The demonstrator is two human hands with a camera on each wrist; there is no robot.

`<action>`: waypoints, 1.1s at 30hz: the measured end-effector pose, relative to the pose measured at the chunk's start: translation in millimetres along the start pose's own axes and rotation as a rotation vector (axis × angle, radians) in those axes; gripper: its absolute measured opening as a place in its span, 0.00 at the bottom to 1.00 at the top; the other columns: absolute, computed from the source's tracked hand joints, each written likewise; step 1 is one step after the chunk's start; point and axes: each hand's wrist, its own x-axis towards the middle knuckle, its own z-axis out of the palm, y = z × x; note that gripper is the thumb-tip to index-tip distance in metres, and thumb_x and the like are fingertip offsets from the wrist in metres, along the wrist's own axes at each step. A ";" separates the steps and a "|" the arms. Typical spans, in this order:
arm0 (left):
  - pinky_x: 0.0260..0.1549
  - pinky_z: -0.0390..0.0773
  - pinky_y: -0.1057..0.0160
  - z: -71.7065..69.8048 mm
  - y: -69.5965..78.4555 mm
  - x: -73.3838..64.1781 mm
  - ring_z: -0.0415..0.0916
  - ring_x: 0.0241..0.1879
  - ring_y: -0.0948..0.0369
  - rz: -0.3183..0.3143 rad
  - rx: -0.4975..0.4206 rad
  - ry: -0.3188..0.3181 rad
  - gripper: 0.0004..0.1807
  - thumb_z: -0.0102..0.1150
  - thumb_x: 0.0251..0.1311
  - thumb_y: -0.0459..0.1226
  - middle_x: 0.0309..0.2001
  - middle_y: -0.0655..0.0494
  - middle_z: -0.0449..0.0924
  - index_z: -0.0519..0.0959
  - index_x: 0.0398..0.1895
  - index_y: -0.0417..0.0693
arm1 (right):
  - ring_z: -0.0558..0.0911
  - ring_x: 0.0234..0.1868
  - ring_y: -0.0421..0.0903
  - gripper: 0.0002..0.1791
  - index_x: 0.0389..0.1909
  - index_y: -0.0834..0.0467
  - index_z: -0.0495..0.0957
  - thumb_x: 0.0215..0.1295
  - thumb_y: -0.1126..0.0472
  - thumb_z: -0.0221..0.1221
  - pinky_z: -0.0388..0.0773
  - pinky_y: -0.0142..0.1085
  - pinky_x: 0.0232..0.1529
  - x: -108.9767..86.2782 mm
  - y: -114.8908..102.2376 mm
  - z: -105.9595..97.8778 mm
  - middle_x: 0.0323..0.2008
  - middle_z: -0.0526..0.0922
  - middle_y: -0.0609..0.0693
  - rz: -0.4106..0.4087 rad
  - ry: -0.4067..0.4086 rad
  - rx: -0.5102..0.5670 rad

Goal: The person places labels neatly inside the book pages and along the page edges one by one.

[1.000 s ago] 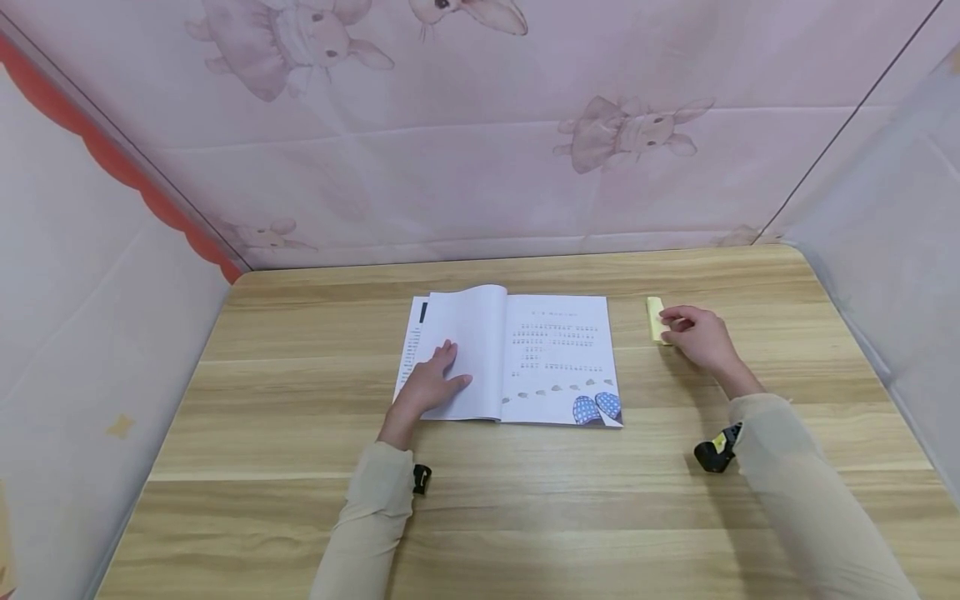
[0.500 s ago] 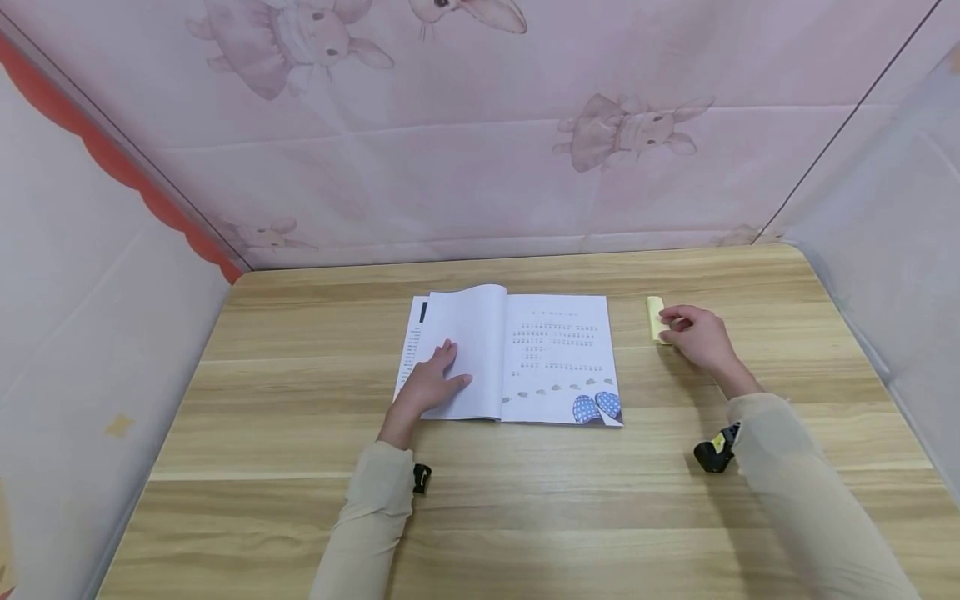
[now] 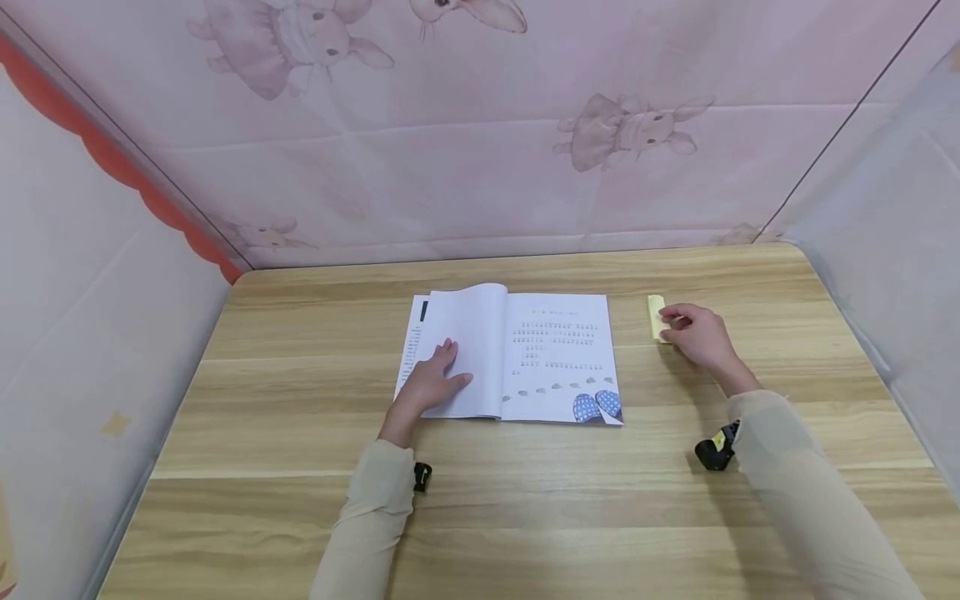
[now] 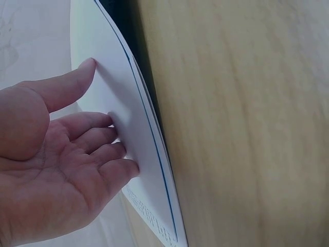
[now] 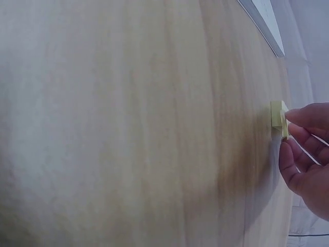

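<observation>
A book [image 3: 561, 350] lies spread on the table, with a blank left page [image 3: 472, 333] and a printed right page. My left hand [image 3: 431, 382] rests on that blank page, thumb spread away from the fingers. Seen from the left wrist, the fingertips [image 4: 123, 167] touch the page surface. To the right of the book is a narrow, pale yellow pad of sticky notes [image 3: 656, 310]. My right hand [image 3: 697, 336] pinches its right edge between thumb and fingers. The right wrist view shows the yellow pad [image 5: 276, 114] with a thin edge standing up at the fingertips.
The wood-grain table [image 3: 525, 508] ends at a pink rabbit-print backdrop [image 3: 450, 183] behind the book. Pale side panels stand left and right. A black wrist camera [image 3: 716, 450] hangs by the right sleeve, another dark piece [image 3: 422, 478] by the left.
</observation>
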 end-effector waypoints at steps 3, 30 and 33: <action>0.66 0.44 0.54 -0.6 0.4 0.0 0.38 0.69 0.53 0.000 0.000 0.000 0.35 0.50 0.63 0.45 0.71 0.52 0.43 0.51 0.69 0.41 | 0.75 0.39 0.57 0.17 0.47 0.72 0.73 0.55 0.71 0.58 0.70 0.42 0.38 0.7 -0.2 -0.4 0.40 0.77 0.66 0.001 -0.002 -0.004; 0.65 0.45 0.53 -1.5 2.2 -2.1 0.38 0.69 0.53 -0.013 0.007 -0.002 0.36 0.51 0.62 0.45 0.71 0.52 0.43 0.52 0.69 0.41 | 0.75 0.37 0.53 0.17 0.46 0.72 0.74 0.53 0.74 0.56 0.71 0.33 0.33 1.9 -4.4 -4.0 0.40 0.79 0.66 0.016 -0.015 -0.018; 0.65 0.45 0.53 -2.0 2.7 -2.2 0.38 0.69 0.53 -0.015 0.006 -0.002 0.35 0.51 0.62 0.45 0.71 0.53 0.43 0.52 0.69 0.42 | 0.75 0.37 0.53 0.17 0.46 0.71 0.74 0.53 0.74 0.56 0.71 0.33 0.33 1.6 -4.9 -3.9 0.40 0.79 0.66 0.019 -0.017 -0.015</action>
